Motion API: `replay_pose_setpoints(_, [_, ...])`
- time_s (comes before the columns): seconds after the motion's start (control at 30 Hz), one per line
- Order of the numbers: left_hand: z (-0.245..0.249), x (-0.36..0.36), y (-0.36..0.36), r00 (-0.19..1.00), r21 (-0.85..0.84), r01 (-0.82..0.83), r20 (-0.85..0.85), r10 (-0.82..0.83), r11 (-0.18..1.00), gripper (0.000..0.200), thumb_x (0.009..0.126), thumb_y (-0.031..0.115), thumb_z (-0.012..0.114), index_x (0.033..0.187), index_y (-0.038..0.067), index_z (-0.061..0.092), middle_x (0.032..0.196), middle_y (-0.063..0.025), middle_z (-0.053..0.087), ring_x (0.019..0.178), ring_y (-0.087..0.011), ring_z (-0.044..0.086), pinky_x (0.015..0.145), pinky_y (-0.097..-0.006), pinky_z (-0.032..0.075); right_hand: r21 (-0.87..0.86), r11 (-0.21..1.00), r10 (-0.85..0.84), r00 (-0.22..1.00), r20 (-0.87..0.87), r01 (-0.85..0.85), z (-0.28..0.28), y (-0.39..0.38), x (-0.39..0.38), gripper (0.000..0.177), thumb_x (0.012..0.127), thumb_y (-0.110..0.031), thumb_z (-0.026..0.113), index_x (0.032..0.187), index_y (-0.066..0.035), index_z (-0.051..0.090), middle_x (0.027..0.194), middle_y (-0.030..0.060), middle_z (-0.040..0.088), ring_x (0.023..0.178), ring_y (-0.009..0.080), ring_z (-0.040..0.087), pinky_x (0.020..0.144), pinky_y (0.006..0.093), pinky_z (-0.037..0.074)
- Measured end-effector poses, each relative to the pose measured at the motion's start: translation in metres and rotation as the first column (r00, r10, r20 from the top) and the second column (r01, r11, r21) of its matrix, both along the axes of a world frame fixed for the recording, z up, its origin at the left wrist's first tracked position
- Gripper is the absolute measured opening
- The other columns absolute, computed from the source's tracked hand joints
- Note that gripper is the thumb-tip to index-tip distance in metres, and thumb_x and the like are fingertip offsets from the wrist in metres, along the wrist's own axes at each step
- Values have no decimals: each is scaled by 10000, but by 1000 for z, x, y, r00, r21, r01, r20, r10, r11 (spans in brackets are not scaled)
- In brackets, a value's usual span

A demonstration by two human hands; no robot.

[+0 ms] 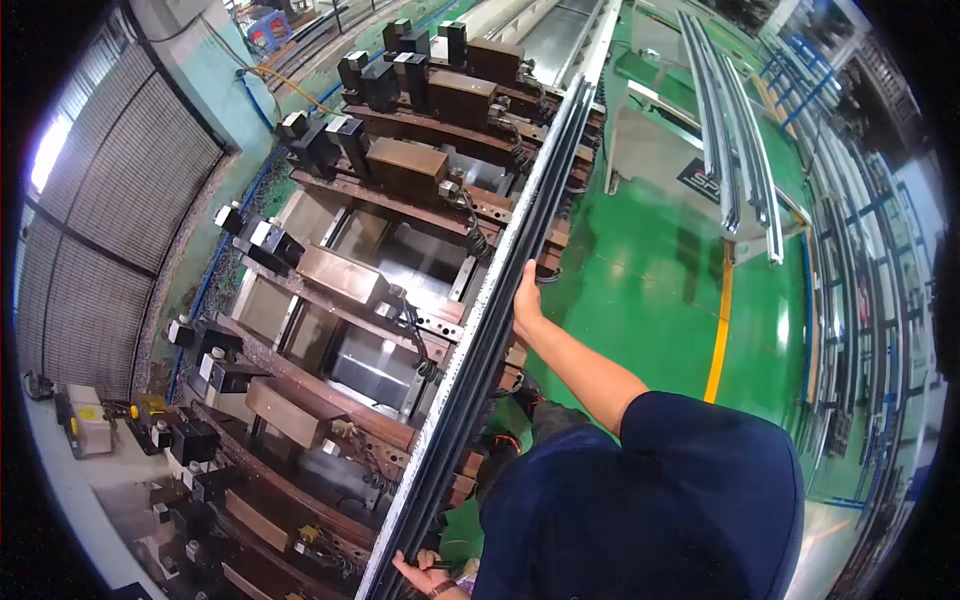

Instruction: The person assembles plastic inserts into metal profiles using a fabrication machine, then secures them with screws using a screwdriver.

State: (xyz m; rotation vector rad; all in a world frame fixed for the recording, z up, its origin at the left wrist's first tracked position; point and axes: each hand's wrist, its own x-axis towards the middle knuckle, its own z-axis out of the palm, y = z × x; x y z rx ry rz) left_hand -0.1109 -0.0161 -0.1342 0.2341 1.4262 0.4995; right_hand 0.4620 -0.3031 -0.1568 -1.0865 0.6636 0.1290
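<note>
A long dark metal profile (pixel 490 335), grooved along its length, lies slanting across the front edge of a machine, beside a pale speckled rail. Further up, my right hand (pixel 527 303) grips its near side, thumb upward and the other fingers hidden behind the edge. Down at the bottom of the view, my left hand (pixel 425 575) is closed at the lower part of the same profile, one finger resting against it and the others curled. A small dark piece shows by those curled fingers; I cannot make out what it is.
The machine (pixel 345 275) has several brown crossbeams with blocks, black boxes and coiled cables. Bundled silver profiles (pixel 715 120) rest on a stand at the right, near a rack of long bars (pixel 860 300). A yellow line (pixel 718 345) crosses the green floor. Mesh panels stand left.
</note>
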Motion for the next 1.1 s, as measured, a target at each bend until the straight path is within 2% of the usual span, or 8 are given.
replay_pose_setpoints(0.27, [20,26,13,974,-35,89,-205,-94,995,549,841,581,709,725,131,418,555,-32,459,483,-168,448,475,-320,409,-250,962,103,994,-28,-107,38,9,-5,1017,933,-773,360,1468,92,398,1508,228,435,1400,292,400,1150,394,298])
replay_pose_setpoints(0.33, [27,18,10,982,7,177,63,-177,984,537,965,578,534,789,75,601,654,-91,571,542,-195,526,482,-374,401,-316,921,181,970,-164,-225,31,2,4,979,936,-778,322,1513,12,368,1471,229,470,1330,357,482,1065,485,395])
replay_pose_setpoints(0.37, [48,52,-6,972,34,101,-219,-91,994,637,934,634,540,554,163,342,454,-3,292,380,-154,233,417,-352,177,-144,920,330,919,-214,-364,21,-17,5,996,930,-778,347,1481,50,381,1397,239,527,1238,346,555,988,469,466])
replay_pose_setpoints(0.43, [50,59,-15,972,80,72,-229,-52,994,678,914,687,542,536,162,342,477,-20,359,396,-163,304,410,-347,228,7,871,469,827,-309,-491,96,-38,0,984,899,-798,397,1338,76,507,1049,212,695,928,313,715,774,429,595])
replay_pose_setpoints(0.53, [71,95,-58,989,263,-55,-119,89,963,601,934,644,574,776,65,611,510,-18,380,420,-146,312,411,-317,277,-272,344,872,413,-262,-899,92,-133,55,523,971,-503,603,1051,11,666,864,112,721,726,159,716,637,299,589])
replay_pose_setpoints(0.63, [10,75,-89,988,231,-148,4,152,962,1005,859,766,533,1590,138,247,1537,-132,451,428,-181,371,527,-366,444,-577,430,777,610,-156,-694,112,-228,147,267,976,-311,644,1005,-47,668,731,57,694,564,118,644,521,281,523])
replay_pose_setpoints(0.9, [-53,229,-355,901,-215,219,-329,-282,952,569,860,713,601,794,149,593,556,7,482,440,-119,402,418,-282,346,-990,-39,825,555,-109,-137,152,-399,477,263,942,-274,602,1155,-126,642,1004,176,710,980,391,663,818,474,530])
replay_pose_setpoints(1.1, [-24,341,-444,830,-299,335,-355,-430,893,797,901,719,534,1410,112,443,1136,-32,641,462,-66,366,406,-236,326,-926,-333,904,220,-367,-175,147,-420,590,302,949,-320,596,1191,-149,653,1004,167,716,957,372,679,817,481,535])
